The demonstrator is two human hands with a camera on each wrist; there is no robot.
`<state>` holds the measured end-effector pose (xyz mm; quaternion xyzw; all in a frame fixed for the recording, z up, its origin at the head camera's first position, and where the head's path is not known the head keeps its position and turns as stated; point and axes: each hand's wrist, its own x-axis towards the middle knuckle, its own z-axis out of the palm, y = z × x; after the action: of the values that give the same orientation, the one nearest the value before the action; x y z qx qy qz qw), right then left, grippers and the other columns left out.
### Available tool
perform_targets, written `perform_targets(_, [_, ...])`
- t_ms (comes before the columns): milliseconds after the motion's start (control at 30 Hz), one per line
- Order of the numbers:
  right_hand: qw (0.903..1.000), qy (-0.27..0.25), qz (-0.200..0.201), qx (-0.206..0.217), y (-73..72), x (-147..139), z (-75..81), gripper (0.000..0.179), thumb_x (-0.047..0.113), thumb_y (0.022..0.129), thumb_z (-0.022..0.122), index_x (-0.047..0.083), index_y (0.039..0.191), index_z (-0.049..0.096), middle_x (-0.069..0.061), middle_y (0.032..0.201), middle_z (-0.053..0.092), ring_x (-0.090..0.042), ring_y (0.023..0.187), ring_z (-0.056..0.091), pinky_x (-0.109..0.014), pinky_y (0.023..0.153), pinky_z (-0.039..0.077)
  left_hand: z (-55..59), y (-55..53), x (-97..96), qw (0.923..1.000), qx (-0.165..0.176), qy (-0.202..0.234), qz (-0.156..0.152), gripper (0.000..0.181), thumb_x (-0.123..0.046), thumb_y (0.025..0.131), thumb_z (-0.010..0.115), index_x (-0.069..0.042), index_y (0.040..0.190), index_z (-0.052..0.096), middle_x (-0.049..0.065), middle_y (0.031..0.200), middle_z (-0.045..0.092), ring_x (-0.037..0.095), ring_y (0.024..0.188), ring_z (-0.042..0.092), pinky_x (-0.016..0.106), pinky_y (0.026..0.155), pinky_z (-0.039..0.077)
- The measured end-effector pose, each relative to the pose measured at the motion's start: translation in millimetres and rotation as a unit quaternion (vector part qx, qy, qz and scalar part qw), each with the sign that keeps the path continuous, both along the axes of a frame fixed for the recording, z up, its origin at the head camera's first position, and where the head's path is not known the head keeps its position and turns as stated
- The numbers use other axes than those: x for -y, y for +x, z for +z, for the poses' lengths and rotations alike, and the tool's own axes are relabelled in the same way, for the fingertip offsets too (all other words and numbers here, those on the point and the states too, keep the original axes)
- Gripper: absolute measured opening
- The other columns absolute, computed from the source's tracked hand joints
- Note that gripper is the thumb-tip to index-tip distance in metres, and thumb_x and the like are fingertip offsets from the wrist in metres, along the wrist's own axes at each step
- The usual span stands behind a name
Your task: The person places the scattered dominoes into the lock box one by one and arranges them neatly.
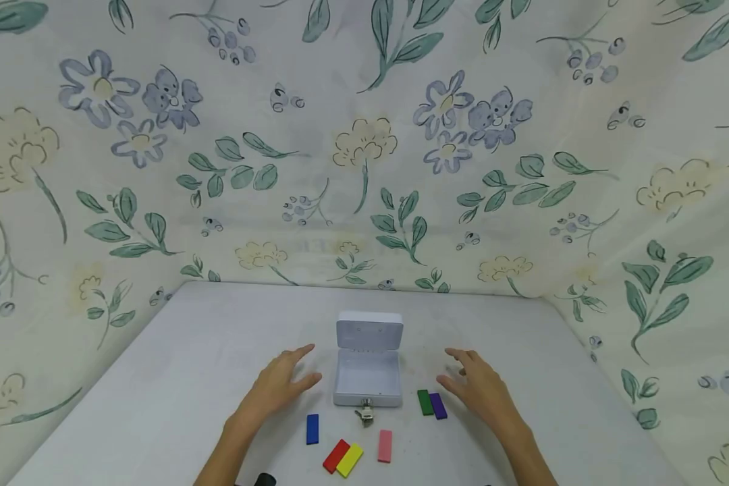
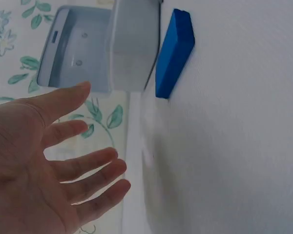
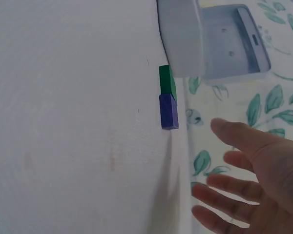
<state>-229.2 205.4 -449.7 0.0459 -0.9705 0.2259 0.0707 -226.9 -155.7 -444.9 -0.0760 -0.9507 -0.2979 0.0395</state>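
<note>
A small white metal cash box [image 1: 368,378] stands on the table with its lid [image 1: 369,333] raised and its inside bare. Keys [image 1: 365,414] hang at the lock on its front. To the left of the box my left hand [image 1: 282,381] hovers with fingers spread, holding nothing. My right hand [image 1: 476,385] is likewise spread and unladen on the other side. Nearest the left hand lies a blue block [image 1: 312,429]. A green block [image 1: 424,402] and a purple block [image 1: 439,406] lie side by side near the right hand.
In front of the box a red block [image 1: 336,455] touches a yellow block [image 1: 349,460], and a pink block [image 1: 385,446] lies to their right. A black object [image 1: 265,480] shows at the bottom edge. Flowered cloth [image 1: 364,202] surrounds the white table [image 1: 219,351] at back and sides.
</note>
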Motion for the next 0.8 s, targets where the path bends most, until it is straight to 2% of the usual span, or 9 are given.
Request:
perform_targets(133, [0.9984,-0.046,0.020,0.026,2.9,-2.4,2.5,0.052,0.030,0.082,0.079,0.016,0.129,0.063,-0.005,0.113,0.069,-0.017,0.092,0.066,-0.033,0.069,0.056,1.3,0.7,-8.3,0.9964,0.028,0.077,-0.022,0.046,-0.028,0.089,0.071,-0.016,0.133,0.061,0.015,0.122,0.067,0.029,0.106,0.066,0.046,0.085,0.058])
perform_targets(233, [0.9947,-0.077,0.043,0.053,3.8,-3.9,3.4,0.050,0.025,0.079,0.081,0.015,0.125,0.065,-0.004,0.108,0.070,-0.015,0.090,0.065,-0.030,0.068,0.055,2.2,0.2,-13.4,0.9914,0.042,0.119,-0.034,0.039,-0.023,0.089,0.072,-0.016,0.127,0.066,0.014,0.118,0.069,0.025,0.098,0.068,0.040,0.079,0.060])
perform_targets(367, [0.9898,-0.090,0.084,0.072,5.1,-8.7,1.6,0.050,0.024,0.077,0.083,0.011,0.123,0.066,-0.004,0.105,0.069,-0.015,0.090,0.063,-0.024,0.068,0.053,-2.0,-2.0,-16.6,0.9840,0.063,0.157,-0.056,0.036,-0.020,0.090,0.071,-0.011,0.124,0.066,0.016,0.115,0.069,0.023,0.091,0.070,0.036,0.074,0.061])
perform_targets(533, [0.9819,-0.098,0.131,0.095,5.9,-14.0,-2.3,0.051,0.027,0.077,0.083,0.007,0.121,0.067,-0.004,0.099,0.068,-0.014,0.085,0.058,-0.018,0.065,0.048,-12.2,-5.9,-18.4,0.9741,0.093,0.192,-0.073,0.041,-0.021,0.092,0.068,-0.005,0.129,0.061,0.018,0.116,0.067,0.022,0.088,0.072,0.037,0.074,0.062])
perform_targets(667, [0.9768,-0.095,0.159,0.108,5.8,-15.5,-2.0,0.050,0.029,0.077,0.083,0.004,0.118,0.068,-0.002,0.093,0.066,-0.012,0.079,0.055,-0.018,0.063,0.047,-14.8,-6.7,-20.5,0.9738,0.094,0.196,-0.068,0.047,-0.024,0.091,0.069,-0.007,0.133,0.058,0.019,0.119,0.065,0.020,0.085,0.072,0.038,0.075,0.062])
perform_targets(800, [0.9737,-0.096,0.170,0.118,6.5,-16.6,-1.0,0.049,0.029,0.076,0.083,0.003,0.115,0.070,-0.001,0.090,0.064,-0.010,0.075,0.052,-0.019,0.062,0.046,-14.2,-6.1,-22.6,0.9705,0.095,0.207,-0.078,0.050,-0.019,0.091,0.068,-0.007,0.138,0.054,0.024,0.124,0.062,0.022,0.085,0.072,0.036,0.072,0.062])
